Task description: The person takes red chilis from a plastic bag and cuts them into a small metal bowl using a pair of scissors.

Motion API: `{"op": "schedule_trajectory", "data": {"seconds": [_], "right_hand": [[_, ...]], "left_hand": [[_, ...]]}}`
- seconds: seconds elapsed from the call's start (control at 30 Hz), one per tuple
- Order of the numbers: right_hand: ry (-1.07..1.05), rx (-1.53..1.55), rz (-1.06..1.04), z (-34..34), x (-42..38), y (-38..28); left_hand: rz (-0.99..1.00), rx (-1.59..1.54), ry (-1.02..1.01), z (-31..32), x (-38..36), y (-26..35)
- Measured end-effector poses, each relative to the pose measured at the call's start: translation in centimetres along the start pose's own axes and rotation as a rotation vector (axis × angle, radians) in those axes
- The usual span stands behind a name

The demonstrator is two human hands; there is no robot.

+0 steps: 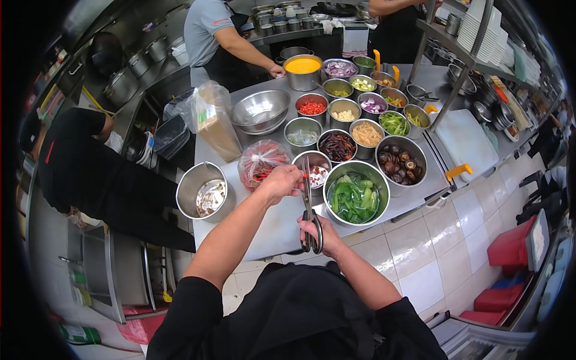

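My right hand (318, 233) is closed round the black handles of a pair of scissors (308, 207), whose blades point away from me. Close to the blades, my left hand (284, 183) pinches a small red chili piece (304, 176). Both are over a metal pot (319, 167) with cut red pieces in it. Left of the pot lies a plastic bag of red chilies (257, 162). To its right stands a larger pot of green vegetables in water (354, 198). Dark dried chilies (337, 146) fill a pot just behind.
Several metal pots of cut food cover the steel table (252, 203), with mushrooms (399, 165) at right. A deep pot (204, 195) stands at left, a steel bowl (260, 110) behind. Co-workers stand at left (78, 156) and at the far side (210, 36).
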State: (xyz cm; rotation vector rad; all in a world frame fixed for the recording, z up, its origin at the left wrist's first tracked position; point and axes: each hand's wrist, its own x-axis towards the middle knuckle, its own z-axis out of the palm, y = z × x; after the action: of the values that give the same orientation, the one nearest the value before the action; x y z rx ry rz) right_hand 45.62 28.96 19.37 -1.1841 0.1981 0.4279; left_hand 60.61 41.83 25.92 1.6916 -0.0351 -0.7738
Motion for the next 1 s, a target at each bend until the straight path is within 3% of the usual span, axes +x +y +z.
{"op": "schedule_trajectory", "data": {"seconds": [0.07, 0.17, 0.3, 0.43, 0.57, 0.7, 0.8, 1.0], "right_hand": [[0.003, -0.066, 0.039, -0.14, 0.0, 0.09], [-0.002, 0.189, 0.002, 0.47, -0.15, -0.27], [0.009, -0.082, 0.03, -0.22, 0.04, -0.1], [0.004, 0.21, 0.02, 0.6, 0.03, -0.22], [0.006, -0.035, 0.02, -0.14, 0.2, 0.0], [-0.002, 0.175, -0.016, 0.51, 0.19, -0.23], [0.018, 0.033, -0.003, 0.2, 0.12, -0.39], [0.004, 0.116, -0.015, 0.1, 0.27, -0.42]], "left_hand": [[0.008, -0.004, -0.001, 0.02, 0.08, 0.06], [0.007, -0.007, -0.006, 0.07, 0.08, 0.15], [0.028, -0.013, -0.011, -0.08, 0.31, -0.05], [0.016, 0.007, -0.019, -0.1, 0.63, -0.24], [0.021, 0.002, -0.003, 0.02, 0.66, -0.17], [0.008, -0.007, -0.009, 0.07, 0.83, -0.12], [0.018, -0.026, -0.012, 0.12, 0.99, -0.25], [0.021, -0.019, -0.004, 0.28, 1.02, -0.1]]}}
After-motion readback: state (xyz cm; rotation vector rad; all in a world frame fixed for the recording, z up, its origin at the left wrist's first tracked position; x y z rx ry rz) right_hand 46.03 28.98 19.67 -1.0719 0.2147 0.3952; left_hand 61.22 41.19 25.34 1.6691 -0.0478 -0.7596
